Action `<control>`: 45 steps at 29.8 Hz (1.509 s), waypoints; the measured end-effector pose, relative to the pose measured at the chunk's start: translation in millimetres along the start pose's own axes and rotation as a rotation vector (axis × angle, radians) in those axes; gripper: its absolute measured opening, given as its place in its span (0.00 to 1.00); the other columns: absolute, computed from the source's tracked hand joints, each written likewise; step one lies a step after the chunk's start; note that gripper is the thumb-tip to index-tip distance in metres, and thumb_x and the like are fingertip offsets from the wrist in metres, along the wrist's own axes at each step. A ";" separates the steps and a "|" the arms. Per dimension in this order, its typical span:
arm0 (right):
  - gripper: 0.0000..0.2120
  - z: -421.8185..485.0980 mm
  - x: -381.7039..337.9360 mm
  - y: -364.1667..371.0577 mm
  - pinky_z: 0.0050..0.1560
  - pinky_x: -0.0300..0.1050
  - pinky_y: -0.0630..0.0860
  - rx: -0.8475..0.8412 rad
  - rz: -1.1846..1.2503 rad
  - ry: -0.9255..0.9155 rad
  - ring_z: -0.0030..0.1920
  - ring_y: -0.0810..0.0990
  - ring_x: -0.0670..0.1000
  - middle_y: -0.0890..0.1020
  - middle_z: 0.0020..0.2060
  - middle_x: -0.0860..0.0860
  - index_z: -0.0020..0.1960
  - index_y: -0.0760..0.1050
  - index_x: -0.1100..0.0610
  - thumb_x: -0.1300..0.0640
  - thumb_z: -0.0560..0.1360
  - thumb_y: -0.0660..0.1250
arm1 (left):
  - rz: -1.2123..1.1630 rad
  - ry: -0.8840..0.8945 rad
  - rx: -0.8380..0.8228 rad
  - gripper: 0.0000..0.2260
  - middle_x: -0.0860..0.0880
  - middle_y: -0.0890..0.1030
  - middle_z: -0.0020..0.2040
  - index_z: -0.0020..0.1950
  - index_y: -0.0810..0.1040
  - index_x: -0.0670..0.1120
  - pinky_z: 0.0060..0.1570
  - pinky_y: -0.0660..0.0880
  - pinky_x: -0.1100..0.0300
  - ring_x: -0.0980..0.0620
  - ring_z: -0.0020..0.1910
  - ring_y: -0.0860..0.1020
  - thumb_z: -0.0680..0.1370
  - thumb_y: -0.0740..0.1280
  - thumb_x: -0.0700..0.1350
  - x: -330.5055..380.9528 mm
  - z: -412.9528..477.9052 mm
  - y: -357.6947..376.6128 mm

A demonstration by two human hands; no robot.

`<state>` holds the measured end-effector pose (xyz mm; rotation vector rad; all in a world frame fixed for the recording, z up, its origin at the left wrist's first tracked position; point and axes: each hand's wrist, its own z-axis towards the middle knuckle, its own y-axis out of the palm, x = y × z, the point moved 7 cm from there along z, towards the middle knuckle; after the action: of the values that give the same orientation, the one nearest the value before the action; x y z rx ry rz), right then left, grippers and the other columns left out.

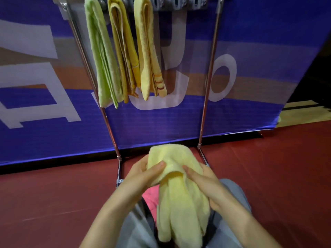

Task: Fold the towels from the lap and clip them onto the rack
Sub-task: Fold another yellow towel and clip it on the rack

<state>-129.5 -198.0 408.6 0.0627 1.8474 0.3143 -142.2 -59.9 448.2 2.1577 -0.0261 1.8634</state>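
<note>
A pale yellow towel point(179, 194) is bunched lengthwise over my lap, its top end raised in front of me. My left hand point(143, 174) grips its upper left edge, thumb on top. My right hand point(206, 183) holds its right side, fingers curled into the cloth. A pink towel point(151, 197) lies on my lap under it, mostly hidden. Ahead stands the metal rack point(208, 86) with a grey clip bar point(179, 4) along the top. Three folded towels hang clipped at its left: a green towel point(102, 59), a mustard towel point(125, 51) and a yellow striped towel point(148, 51).
The clips at the right part of the bar hold nothing. A blue banner point(250, 51) with white letters stands right behind the rack. The floor point(53, 194) is dark red. My grey trouser legs point(136, 228) fill the bottom of the view.
</note>
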 end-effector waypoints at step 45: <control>0.06 -13.7 -37.5 52.9 0.31 0.27 0.67 -0.334 -0.135 -0.414 0.27 0.72 0.37 0.76 0.23 0.42 0.31 0.78 0.50 0.51 0.66 0.70 | 0.613 0.231 0.045 0.15 0.48 0.70 0.16 0.27 0.79 0.44 0.22 0.67 0.70 0.57 0.17 0.69 0.70 0.69 0.50 67.9 -15.9 2.4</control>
<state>-137.5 -157.3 460.3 -0.2124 1.3643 0.4728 -146.9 -46.8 516.6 2.0959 -0.6701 2.4429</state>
